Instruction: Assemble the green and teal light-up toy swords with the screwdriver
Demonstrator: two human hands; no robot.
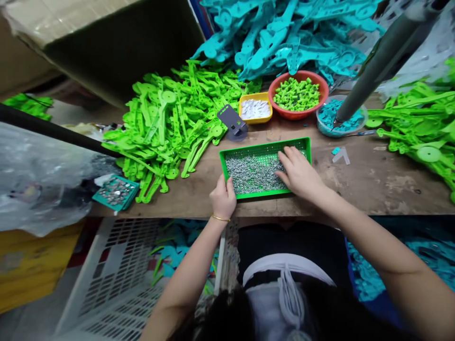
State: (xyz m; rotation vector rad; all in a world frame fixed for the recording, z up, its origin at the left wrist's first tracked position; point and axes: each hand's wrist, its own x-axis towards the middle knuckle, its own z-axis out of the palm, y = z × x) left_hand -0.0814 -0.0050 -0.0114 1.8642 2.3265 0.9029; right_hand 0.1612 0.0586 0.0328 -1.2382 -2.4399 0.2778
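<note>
A green rectangular tray lies on the wooden bench near its front edge, with many small silvery metal pieces spread over its bottom; they look like screws or springs, too small to tell. My left hand grips the tray's left front corner, thumb against the wall. Over the tray's right part is my right hand, palm down, its fingers apart and reaching among the metal pieces. Nothing shows held in it.
Lime-green plastic parts heap at left, more at right, turquoise parts behind. A yellow dish, red bowl and clear tub stand beyond the tray. A dark pole slants down at right.
</note>
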